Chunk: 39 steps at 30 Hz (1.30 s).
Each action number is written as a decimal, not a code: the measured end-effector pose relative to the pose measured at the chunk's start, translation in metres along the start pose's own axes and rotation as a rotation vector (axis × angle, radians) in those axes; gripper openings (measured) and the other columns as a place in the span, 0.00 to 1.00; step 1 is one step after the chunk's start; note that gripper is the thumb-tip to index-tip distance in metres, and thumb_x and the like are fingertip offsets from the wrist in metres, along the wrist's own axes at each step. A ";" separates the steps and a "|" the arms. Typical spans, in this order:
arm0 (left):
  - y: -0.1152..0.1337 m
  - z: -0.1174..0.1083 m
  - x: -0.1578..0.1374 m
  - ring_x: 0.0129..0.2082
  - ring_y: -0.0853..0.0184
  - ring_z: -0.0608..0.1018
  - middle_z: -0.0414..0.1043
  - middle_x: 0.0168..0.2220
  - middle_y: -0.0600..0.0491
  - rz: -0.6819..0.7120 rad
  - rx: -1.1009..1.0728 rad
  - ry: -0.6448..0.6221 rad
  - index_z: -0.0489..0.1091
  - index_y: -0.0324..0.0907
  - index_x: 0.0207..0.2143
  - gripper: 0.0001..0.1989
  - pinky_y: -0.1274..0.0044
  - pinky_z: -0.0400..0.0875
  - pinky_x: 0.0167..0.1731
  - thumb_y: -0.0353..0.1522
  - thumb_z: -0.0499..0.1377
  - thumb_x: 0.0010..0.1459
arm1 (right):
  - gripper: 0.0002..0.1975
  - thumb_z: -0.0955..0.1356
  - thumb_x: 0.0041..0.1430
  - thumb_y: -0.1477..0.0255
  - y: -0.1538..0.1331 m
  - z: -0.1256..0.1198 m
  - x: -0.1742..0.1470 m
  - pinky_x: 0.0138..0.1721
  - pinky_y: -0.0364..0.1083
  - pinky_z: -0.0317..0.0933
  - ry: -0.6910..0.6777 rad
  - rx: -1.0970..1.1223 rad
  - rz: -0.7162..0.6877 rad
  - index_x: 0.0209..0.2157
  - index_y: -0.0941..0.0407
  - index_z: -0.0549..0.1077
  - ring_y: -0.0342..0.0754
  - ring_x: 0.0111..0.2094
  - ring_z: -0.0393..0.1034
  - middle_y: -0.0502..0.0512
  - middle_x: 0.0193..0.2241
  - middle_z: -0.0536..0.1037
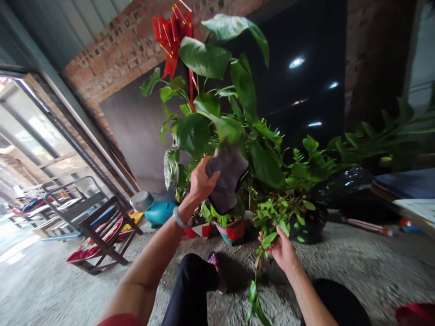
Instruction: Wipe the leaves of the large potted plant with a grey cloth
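My left hand (203, 180), with a bracelet on its wrist, grips a dark grey cloth (227, 174) between thumb and fingers. The cloth hangs in front of a tall plant's broad green leaves (193, 133) and hides part of them. Lower and to the right, my right hand (280, 249) has its fingers closed around a leafy stem (268, 240), whose end trails down toward the floor. The stem runs up to a bushy plant (299, 206) in a dark pot. Below the cloth stands a red and green pot (231, 232).
A red ribbon bow (175, 36) tops the tall plant. To the left are a wooden chair (102, 222) with a red cushion, a teal piggy-bank-like object (161, 213) and a metal bowl (142, 200). A dark panel (306, 99) leans behind. Papers (418, 208) lie at right.
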<state>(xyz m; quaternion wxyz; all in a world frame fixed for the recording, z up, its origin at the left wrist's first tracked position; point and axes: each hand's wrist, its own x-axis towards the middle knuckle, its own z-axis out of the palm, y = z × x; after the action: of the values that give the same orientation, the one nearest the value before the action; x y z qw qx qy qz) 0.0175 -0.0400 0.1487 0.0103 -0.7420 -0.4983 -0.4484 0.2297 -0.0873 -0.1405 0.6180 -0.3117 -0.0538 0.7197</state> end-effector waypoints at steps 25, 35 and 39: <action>-0.032 -0.002 -0.096 0.41 0.59 0.81 0.82 0.39 0.52 -0.211 -0.244 -0.718 0.80 0.40 0.47 0.25 0.73 0.75 0.42 0.36 0.72 0.45 | 0.20 0.77 0.49 0.50 -0.001 0.013 -0.001 0.55 0.65 0.69 -0.144 0.015 -0.022 0.37 0.48 0.80 0.65 0.54 0.78 0.56 0.39 0.87; -0.009 0.050 -0.100 0.35 0.60 0.80 0.80 0.32 0.54 -0.283 -0.366 -0.925 0.80 0.38 0.43 0.22 0.74 0.75 0.35 0.29 0.72 0.42 | 0.27 0.76 0.52 0.50 -0.005 0.023 -0.024 0.60 0.62 0.67 -0.091 0.038 -0.130 0.49 0.49 0.80 0.65 0.58 0.75 0.58 0.43 0.87; 0.010 0.057 -0.062 0.43 0.59 0.81 0.81 0.41 0.52 -0.112 -0.446 -0.546 0.78 0.39 0.50 0.23 0.72 0.76 0.45 0.33 0.70 0.50 | 0.20 0.76 0.51 0.48 -0.006 0.016 -0.021 0.60 0.65 0.67 -0.078 0.060 -0.113 0.39 0.47 0.81 0.64 0.56 0.76 0.54 0.37 0.87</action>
<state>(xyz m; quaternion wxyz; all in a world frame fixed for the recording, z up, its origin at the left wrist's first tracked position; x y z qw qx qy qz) 0.0555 -0.0640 0.0771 -0.3100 -0.7899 -0.4127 -0.3310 0.2273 -0.1002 -0.1169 0.6642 -0.2614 -0.0739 0.6965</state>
